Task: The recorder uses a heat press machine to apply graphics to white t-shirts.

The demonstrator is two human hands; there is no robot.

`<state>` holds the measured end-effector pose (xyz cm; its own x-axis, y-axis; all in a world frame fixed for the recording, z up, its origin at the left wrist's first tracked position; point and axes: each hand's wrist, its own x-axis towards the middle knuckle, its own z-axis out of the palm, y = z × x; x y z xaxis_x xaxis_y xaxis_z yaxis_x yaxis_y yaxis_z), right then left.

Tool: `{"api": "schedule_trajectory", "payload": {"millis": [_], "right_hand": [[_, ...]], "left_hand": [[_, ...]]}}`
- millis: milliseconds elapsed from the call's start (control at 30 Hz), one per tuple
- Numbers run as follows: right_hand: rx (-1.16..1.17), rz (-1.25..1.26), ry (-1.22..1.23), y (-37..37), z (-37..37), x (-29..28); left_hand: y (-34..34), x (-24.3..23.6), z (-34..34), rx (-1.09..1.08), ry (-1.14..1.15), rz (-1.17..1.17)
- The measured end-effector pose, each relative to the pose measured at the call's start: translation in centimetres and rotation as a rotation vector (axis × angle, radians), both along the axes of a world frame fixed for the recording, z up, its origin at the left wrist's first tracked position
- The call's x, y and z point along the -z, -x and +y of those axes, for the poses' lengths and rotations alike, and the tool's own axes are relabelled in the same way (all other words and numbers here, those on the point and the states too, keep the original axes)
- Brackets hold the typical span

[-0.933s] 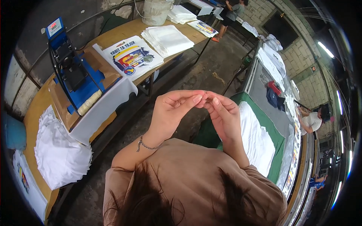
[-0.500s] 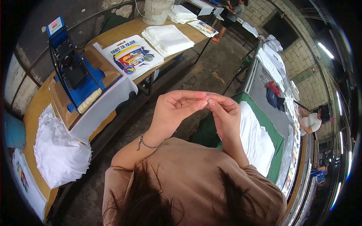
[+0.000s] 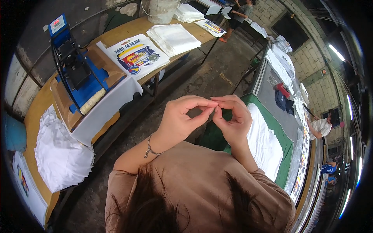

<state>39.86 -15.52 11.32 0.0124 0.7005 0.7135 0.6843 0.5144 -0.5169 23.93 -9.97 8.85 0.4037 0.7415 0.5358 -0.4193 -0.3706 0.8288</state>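
Both hands are raised in front of the chest, over the gap between the two work tables. The left hand (image 3: 179, 120) and the right hand (image 3: 232, 120) are brought together at the fingertips, thumb and forefinger of each curled into a pinch; whether something very small is held between them cannot be told, since nothing shows there. No garment is held, so the handwork is judged to be at a pause or a small preparatory step, with the pressing work itself not in hand. On the long wooden table (image 3: 124, 31) one blue heat press (image 3: 75, 73) is seen, with a white cloth draped under it. One printed white shirt (image 3: 136, 54) lies flat beside it, one neat stack of folded white cloth (image 3: 173, 39) beyond that, and one loose heap of white cloth (image 3: 60, 155) nearer the person. One white bucket (image 3: 161, 11) stands at the far end. On the green-topped table (image 3: 281, 139) one white garment (image 3: 264, 143) is laid out. Two other people are seen far off.
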Motion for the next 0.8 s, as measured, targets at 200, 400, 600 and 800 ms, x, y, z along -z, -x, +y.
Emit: {"api": "schedule_trajectory", "payload": {"millis": [200, 400, 600, 800], "right_hand": [[-0.124, 0.415, 0.135, 0.19, -0.05, 0.28], [-0.392, 0.819, 0.349, -0.21, 0.10, 0.18], [-0.418, 0.907, 0.389, -0.38, 0.03, 0.50], [-0.390, 0.921, 0.396, -0.50, -0.04, 0.68]], "left_hand": [[-0.64, 0.35, -0.13, 0.209, 0.348, -0.206], [-0.59, 0.32, 0.39, 0.261, 0.450, -0.286], [-0.77, 0.48, 0.58, 0.273, 0.496, -0.342], [-0.79, 0.67, 0.71, 0.301, 0.535, -0.364]]}}
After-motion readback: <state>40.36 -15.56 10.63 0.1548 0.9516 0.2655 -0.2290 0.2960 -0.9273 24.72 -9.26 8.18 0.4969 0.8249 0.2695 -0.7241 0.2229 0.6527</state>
